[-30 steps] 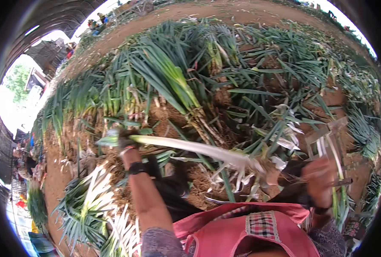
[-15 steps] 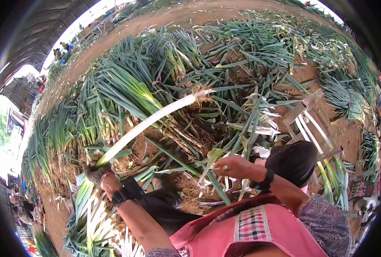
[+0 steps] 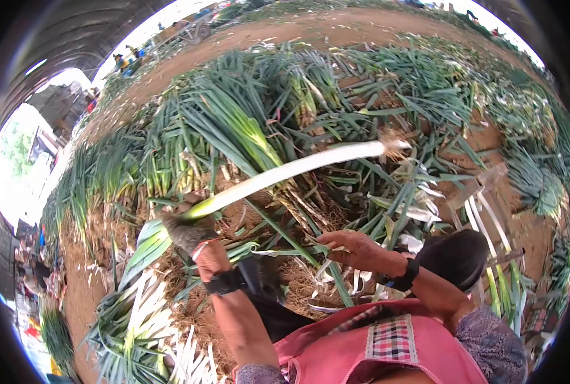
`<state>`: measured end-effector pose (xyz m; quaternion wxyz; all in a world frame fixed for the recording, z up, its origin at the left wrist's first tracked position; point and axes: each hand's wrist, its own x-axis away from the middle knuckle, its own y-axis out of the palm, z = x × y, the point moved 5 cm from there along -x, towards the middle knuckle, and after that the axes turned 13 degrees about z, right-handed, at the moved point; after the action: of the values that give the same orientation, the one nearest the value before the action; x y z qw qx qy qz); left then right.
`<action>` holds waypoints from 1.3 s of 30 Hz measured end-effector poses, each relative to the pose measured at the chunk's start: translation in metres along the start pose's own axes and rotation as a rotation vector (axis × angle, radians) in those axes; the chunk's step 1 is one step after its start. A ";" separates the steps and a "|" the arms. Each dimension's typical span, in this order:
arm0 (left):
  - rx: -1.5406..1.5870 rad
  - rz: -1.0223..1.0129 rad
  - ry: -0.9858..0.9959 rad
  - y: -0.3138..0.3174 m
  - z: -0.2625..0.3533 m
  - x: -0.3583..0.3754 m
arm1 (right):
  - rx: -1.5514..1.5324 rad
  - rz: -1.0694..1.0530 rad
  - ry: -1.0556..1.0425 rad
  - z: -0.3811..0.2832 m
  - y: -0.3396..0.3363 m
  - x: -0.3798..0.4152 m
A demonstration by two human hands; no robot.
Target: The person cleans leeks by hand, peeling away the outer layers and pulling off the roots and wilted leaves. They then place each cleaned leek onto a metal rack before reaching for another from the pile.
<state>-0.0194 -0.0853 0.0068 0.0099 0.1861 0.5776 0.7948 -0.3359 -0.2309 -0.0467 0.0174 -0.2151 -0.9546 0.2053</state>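
The fingers of the left hand (image 3: pixel 189 232), in a grey-brown work glove, are clenched around the green part of a long leek with a white shaft and green leaves (image 3: pixel 285 171). The leek rises to the right over the pile, and its rooty end (image 3: pixel 392 144) hangs free in the air, above the heap of unpeeled green leeks on brown soil (image 3: pixel 246 128). The bare right hand (image 3: pixel 352 246) is half open, the fingers loosely bent over thin green leaf strips (image 3: pixel 329 269); whether it pinches one, I cannot tell.

To hold such a long stalk well, I think the grip should be firm near the leaf fork, so the heavy white end does not swing or snap.

The left forearm comes up from below, with a black wristband (image 3: pixel 224 281) at the wrist. The right arm is bent across the pink apron (image 3: pixel 374 345), palm down. Peeled white leeks (image 3: pixel 137 320) lie at lower left.
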 end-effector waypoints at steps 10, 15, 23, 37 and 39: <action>-0.042 -0.320 -0.179 0.024 -0.069 0.082 | -0.508 0.043 0.071 -0.062 0.029 -0.063; -0.177 -0.239 -0.357 0.024 -0.114 0.127 | -0.921 0.208 -0.124 -0.079 0.028 -0.093; -0.196 -0.138 -0.249 0.012 -0.094 0.064 | -1.058 0.494 -0.499 -0.105 -0.060 -0.048; -0.357 0.149 -0.201 -0.087 -0.089 -0.064 | -0.896 0.555 -1.004 -0.203 -0.353 0.225; -0.462 0.163 -0.283 -0.111 -0.106 -0.083 | -0.074 1.629 -1.030 -0.235 -0.352 0.253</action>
<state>0.0035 -0.1648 -0.1467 0.0689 0.3339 0.3572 0.8696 -0.6792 -0.3243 0.2952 -0.5583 -0.6954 -0.4090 0.1933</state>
